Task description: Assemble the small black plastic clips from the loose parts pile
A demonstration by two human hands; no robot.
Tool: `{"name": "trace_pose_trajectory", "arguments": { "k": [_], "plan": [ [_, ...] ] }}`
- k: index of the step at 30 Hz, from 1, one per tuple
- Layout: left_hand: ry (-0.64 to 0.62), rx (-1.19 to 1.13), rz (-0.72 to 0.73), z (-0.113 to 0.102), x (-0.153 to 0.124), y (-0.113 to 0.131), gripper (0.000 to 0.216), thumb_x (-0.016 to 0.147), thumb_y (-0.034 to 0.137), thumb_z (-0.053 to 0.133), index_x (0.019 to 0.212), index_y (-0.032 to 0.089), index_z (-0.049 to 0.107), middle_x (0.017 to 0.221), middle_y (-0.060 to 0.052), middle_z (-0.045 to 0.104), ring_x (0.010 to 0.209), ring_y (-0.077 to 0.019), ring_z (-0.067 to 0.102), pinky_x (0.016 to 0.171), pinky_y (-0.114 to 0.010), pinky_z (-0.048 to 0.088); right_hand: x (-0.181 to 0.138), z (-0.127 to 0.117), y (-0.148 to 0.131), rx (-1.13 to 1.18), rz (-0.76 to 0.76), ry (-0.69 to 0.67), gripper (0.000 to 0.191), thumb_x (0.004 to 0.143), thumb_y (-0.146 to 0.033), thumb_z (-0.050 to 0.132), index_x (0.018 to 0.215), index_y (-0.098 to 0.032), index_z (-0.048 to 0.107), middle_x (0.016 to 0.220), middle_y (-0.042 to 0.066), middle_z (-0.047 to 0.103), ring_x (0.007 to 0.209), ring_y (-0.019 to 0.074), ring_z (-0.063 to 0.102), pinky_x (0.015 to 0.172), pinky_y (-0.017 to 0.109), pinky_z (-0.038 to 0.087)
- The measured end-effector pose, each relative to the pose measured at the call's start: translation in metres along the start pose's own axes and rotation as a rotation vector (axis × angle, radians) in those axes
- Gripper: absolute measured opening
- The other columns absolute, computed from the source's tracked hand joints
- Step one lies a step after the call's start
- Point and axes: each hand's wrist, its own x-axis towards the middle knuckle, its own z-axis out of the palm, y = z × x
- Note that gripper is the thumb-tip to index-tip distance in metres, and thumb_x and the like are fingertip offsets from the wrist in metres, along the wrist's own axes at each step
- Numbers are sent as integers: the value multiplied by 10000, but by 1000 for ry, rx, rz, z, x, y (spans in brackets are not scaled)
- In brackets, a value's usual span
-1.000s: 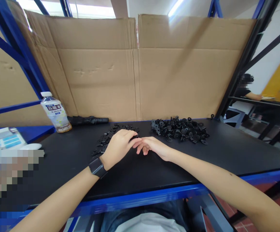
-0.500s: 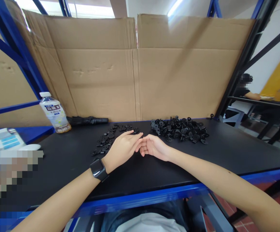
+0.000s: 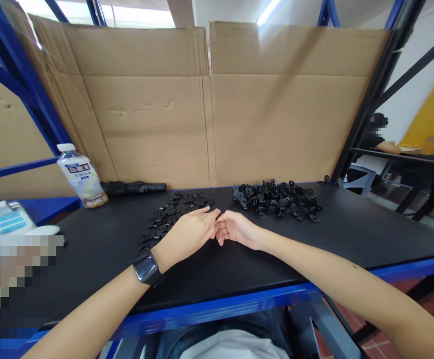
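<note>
My left hand (image 3: 189, 230), with a dark smartwatch (image 3: 146, 267) on its wrist, meets my right hand (image 3: 238, 230) above the middle of the table. Fingertips of both hands are pressed together around a small black part (image 3: 218, 217), of which only a dark sliver shows. To the left, just beyond my left hand, lie loose flat black plastic pieces (image 3: 162, 219). A denser heap of round black plastic pieces (image 3: 279, 200) rests behind and to the right of my right hand.
Cardboard sheets (image 3: 157, 114) wall off the back of the black table (image 3: 336, 239). A drink bottle (image 3: 82, 177) and a black folded umbrella (image 3: 132, 188) stand at the back left. Far right, a person (image 3: 377, 134) sits at another table. The blue table edge (image 3: 220, 309) is nearest me.
My left hand has turned slightly and its wrist has shifted a little left and down. A dark sliver now shows between the fingertips. The camera view has moved slightly.
</note>
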Motion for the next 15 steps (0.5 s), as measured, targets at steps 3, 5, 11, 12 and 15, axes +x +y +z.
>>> {"name": "trace_pose_trajectory", "arguments": {
  "k": [3, 5, 11, 12, 15],
  "plan": [
    [-32, 8, 12, 0, 0, 1, 318, 896, 140, 341, 1141, 69, 532, 1119, -139, 630, 1077, -210, 574, 900, -305, 468, -1, 2, -1, -31, 2, 23, 380, 821, -279, 305, 676, -111, 614, 650, 83, 611, 534, 128, 521, 611, 273, 416],
    [-54, 11, 23, 1, 1, 2, 297, 887, 129, 361, 1125, 79, 530, 1088, -132, 644, 1066, -212, 582, 875, -292, 479, -1, 2, 0, -54, 15, 28, 389, 827, -278, 299, 658, -113, 607, 645, 82, 610, 538, 125, 523, 613, 271, 421],
    [-48, 1, 63, 6, 4, 7, 232, 875, 119, 392, 1068, 102, 519, 1058, -139, 650, 978, -205, 628, 936, -339, 448, 3, 0, 5, -62, 39, 77, 334, 784, -253, 338, 610, -117, 589, 604, 68, 592, 509, 113, 513, 586, 262, 440],
    [-47, 12, 77, 7, 4, 7, 238, 871, 111, 392, 1074, 93, 514, 1081, -155, 639, 990, -211, 623, 951, -353, 437, 4, -1, 6, -63, 32, 88, 305, 766, -229, 350, 608, -117, 585, 594, 63, 587, 502, 112, 513, 578, 262, 443],
    [-61, 96, 101, 14, 4, 9, 284, 846, 51, 383, 1104, 33, 502, 1125, -213, 603, 1027, -245, 602, 957, -379, 431, 5, -2, 8, -73, 6, 102, 225, 728, -189, 391, 616, -121, 574, 565, 48, 576, 487, 110, 513, 554, 261, 448]
  ]
}}
